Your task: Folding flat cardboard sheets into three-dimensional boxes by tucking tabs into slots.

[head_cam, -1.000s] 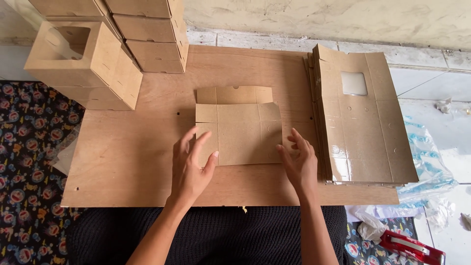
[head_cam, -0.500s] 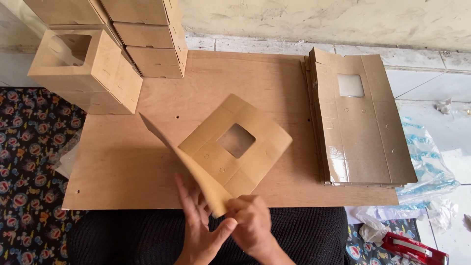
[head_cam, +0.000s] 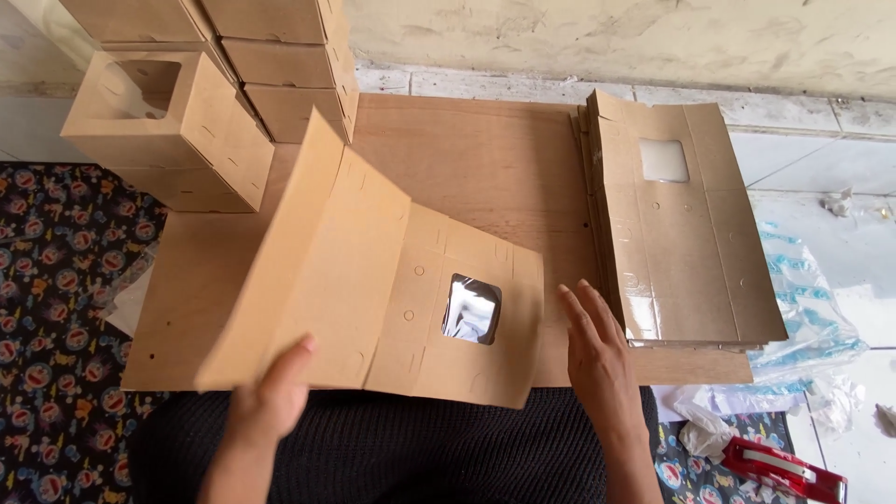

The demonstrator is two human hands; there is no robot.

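I have a flat cardboard box blank [head_cam: 373, 289] opened out in front of me, over the near edge of the wooden table [head_cam: 485, 168] and partly over my lap. My left hand [head_cam: 271, 401] grips its near left edge, thumb on top and the fingers hidden underneath, and lifts that side so the left panel tilts up toward the stacked boxes. The right part of the blank lies lower, close to the table, with a small square plastic window [head_cam: 471, 308] cut into it and a few slots and round holes around it.

My right hand [head_cam: 597, 355] is open and flat, fingers stretched out and together, holding nothing. It lies just beside the right edge of the blank; I cannot tell whether it touches the cardboard or only the table.

To the right of that hand lies a stack of flat blanks [head_cam: 681, 224] of the same kind, the top one showing its own window near the far end. Under the stack's right side, on the tiled floor, is a crumpled clear plastic wrapper [head_cam: 803, 308]. At the far left of the table stand folded boxes [head_cam: 271, 56] piled up, and one box with a window [head_cam: 159, 121] nearest me. A patterned mat [head_cam: 47, 308] covers the floor on my left, and a red tape dispenser [head_cam: 784, 467] lies at the lower right.
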